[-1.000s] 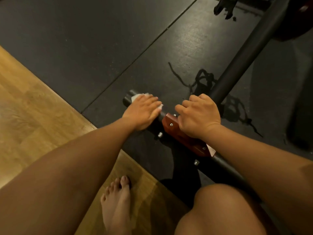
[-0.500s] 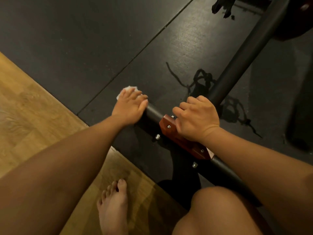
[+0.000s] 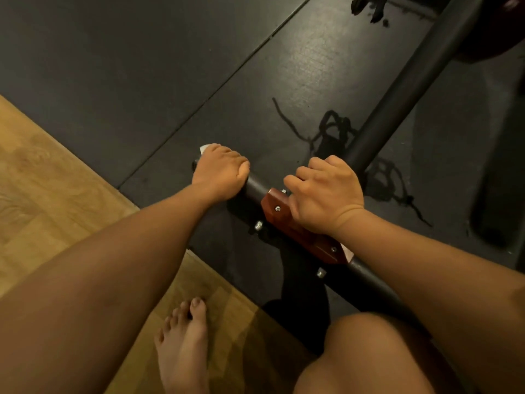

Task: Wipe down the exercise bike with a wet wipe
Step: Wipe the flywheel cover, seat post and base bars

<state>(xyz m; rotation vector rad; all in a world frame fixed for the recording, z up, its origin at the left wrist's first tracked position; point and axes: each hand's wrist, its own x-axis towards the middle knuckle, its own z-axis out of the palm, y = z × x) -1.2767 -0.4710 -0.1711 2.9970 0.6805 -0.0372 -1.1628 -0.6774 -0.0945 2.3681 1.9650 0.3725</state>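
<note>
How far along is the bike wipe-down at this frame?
Done: unclear, no surface shows wipe marks. In hand: the left hand grips the wet wipe over the outer end of the floor bar; the right hand holds the red bracket. Left, probably: that bracket, the long frame tube and the bike parts out of view.

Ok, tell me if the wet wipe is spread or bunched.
Cannot tell: the left hand covers the wet wipe; only a white corner shows.

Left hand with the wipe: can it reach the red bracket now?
Probably, in part. The left hand, holding the wet wipe, sits on the base bar beside the red bracket, whose left end is bare; the right hand grips its middle and blocks the rest.
</note>
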